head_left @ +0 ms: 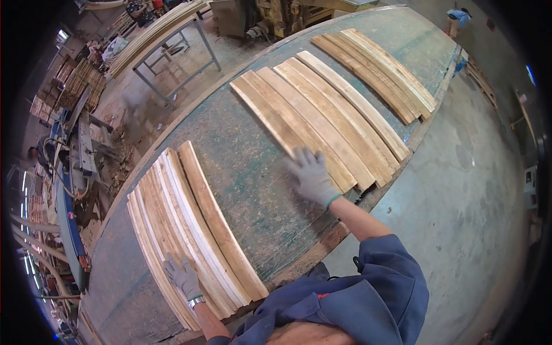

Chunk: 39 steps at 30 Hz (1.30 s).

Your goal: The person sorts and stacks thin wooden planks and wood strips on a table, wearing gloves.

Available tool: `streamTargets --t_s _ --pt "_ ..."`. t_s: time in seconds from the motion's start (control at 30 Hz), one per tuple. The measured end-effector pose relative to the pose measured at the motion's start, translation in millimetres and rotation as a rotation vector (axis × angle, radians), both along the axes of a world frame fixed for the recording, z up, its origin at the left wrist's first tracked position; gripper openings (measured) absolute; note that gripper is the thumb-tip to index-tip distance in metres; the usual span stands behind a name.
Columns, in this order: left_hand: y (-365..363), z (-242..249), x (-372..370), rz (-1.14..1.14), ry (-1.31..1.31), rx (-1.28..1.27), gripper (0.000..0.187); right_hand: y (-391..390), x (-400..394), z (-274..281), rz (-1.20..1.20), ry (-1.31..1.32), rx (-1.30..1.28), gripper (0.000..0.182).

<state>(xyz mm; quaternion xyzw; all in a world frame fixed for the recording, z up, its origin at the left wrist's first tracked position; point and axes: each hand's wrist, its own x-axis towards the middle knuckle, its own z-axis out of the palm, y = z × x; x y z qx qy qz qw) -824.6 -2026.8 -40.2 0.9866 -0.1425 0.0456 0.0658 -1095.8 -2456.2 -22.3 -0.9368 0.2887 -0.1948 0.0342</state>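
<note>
My right hand (312, 179), in a grey work glove with a green cuff, is at the near left edge of the middle row of wooden boards (313, 112). Its fingers are spread, slightly blurred, with the fingertips right at the outermost board. My left hand (183, 277), gloved and with a metal-banded watch at the wrist, lies with fingers extended over the left group of boards (167, 213). These stand on edge, packed side by side, while one board (215, 215) leans a little apart on their right. Both groups lie across a worn green table (241, 161).
A third group of boards (374, 72) lies farther along the table. Beyond its left edge are a metal stand with long strips (155, 34), stacked wood (77, 80) and machinery (287, 14). Concrete floor (460, 190) runs along the right, and another person (459, 22) is far back.
</note>
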Motion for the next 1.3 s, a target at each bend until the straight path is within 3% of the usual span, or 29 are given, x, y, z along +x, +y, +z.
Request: streamTargets --t_s 0.1,0.3,0.33,0.43,0.47,0.5,0.53,0.57,0.6,0.63,0.67,0.7,0.77,0.9,0.93,1.07,1.17,1.3 --pt "13 2 14 0.047 0.01 -0.08 0.066 -28 8 1 -0.236 0.13 0.089 0.052" --pt "57 24 -3 0.132 -0.024 -0.234 0.069 -115 12 -6 -0.495 0.275 -0.046 0.045" --pt "59 23 -11 0.11 -0.05 -0.226 0.071 -136 11 -16 -0.484 0.276 -0.107 0.047" --pt "28 37 -58 -0.11 -0.154 -0.15 0.073 -147 39 -23 -0.686 0.186 0.058 0.051" --pt "10 37 -71 -0.203 -0.126 -0.189 0.073 -112 53 -13 -0.633 0.143 -0.011 0.053" --pt "-6 37 -85 -0.302 -0.093 -0.221 0.072 -94 63 -38 -0.386 -0.071 -0.089 0.051" --pt "-27 43 -97 -0.335 -0.032 -0.162 0.072 -35 75 -18 -0.076 -0.202 0.072 0.048" --pt "-43 48 -103 -0.373 0.027 -0.102 0.072 26 89 -21 0.02 -0.221 0.124 0.048" --pt "-47 43 -105 -0.381 0.043 -0.098 0.07 91 93 -10 0.262 -0.259 0.155 0.049" --pt "-49 35 -103 -0.395 0.055 -0.094 0.069 149 94 -1 0.4 -0.179 0.359 0.048" --pt "-51 31 -99 -0.41 0.065 -0.088 0.068 203 85 18 0.392 0.042 0.353 0.048" --pt "-52 32 -96 -0.408 0.064 -0.083 0.068 228 89 -29 0.452 0.039 0.289 0.05" --pt "-48 33 -94 -0.4 0.068 -0.064 0.068 239 85 -29 0.348 -0.017 0.264 0.05" --pt "-47 31 -83 -0.393 0.094 -0.023 0.07 187 56 -7 -0.026 0.131 0.234 0.051" --pt "-47 30 -78 -0.39 0.103 -0.022 0.079 170 44 -13 -0.112 0.14 0.239 0.054" --pt "-50 29 -71 -0.339 0.117 -0.008 0.089 166 22 -15 -0.075 -0.119 0.409 0.073" --pt "-54 23 -79 -0.3 0.079 -0.005 0.088 243 41 17 0.106 0.069 0.391 0.081" --pt "-57 11 -90 -0.289 0.0 0.006 0.089 246 41 -19 0.139 0.008 0.478 0.086"
